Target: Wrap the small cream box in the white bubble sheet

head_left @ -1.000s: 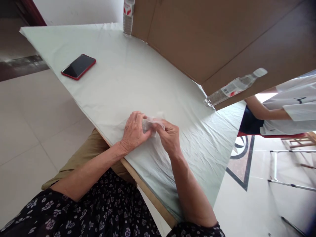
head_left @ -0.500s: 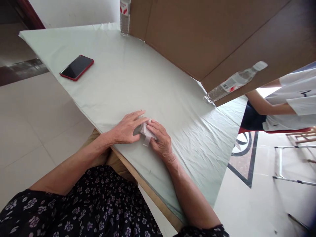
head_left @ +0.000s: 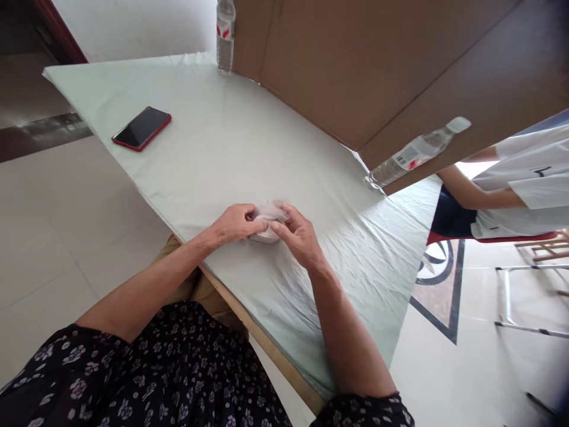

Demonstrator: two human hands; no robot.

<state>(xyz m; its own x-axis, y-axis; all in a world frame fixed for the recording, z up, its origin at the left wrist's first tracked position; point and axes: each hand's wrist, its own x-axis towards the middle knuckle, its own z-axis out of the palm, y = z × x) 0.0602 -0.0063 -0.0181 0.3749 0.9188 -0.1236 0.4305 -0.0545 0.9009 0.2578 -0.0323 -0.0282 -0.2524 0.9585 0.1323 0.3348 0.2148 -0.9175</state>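
A small crumpled white bundle (head_left: 267,236), thin and soft-looking, is between my hands near the front edge of the covered table (head_left: 213,142). Its upper part is smeared by motion, and I cannot tell whether it is plastic, paper or cloth. My left hand (head_left: 235,224) pinches its left side, thumb in front and fingers curled behind. From the right, my right hand (head_left: 303,238) grips it the same way, its thumb close to the left thumb. Fingers partly hide the bundle.
A phone with a red case (head_left: 142,128) lies at the left. Behind stands a large cardboard panel (head_left: 338,65), with one water bottle (head_left: 225,37) at its left end and another bottle (head_left: 415,154) at its right corner. A person in a white shirt (head_left: 524,184) sits at the right.
My left hand has gone from spread fingers to a pinch on the bundle. My right hand has turned from lying over it to gripping its right side. The bundle's shape has changed.
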